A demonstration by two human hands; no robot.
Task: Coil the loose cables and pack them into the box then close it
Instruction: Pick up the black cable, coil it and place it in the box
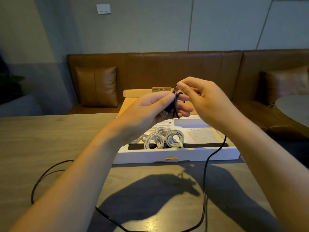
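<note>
Two white cable coils (164, 138) already packed in open box (177, 154). Black cable (204, 181) mostly loose across surface (25, 139); left hand (150, 106) clamps plug end, right hand (200, 94) pinches first wrap. Coiling, packing, closing remain.

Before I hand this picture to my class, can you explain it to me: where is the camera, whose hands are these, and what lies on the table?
The one picture comes from a camera worn on a person's head, looking forward and down. There is no machine, only two bare hands. The left hand holds the plug end of a thin black cable, and the right hand pinches a strand in its grip, winding it around the left fingers. The rest of the cable trails loose over the pale wooden table. Behind the hands lies an open flat white cardboard box with coiled white cables already inside.
</note>
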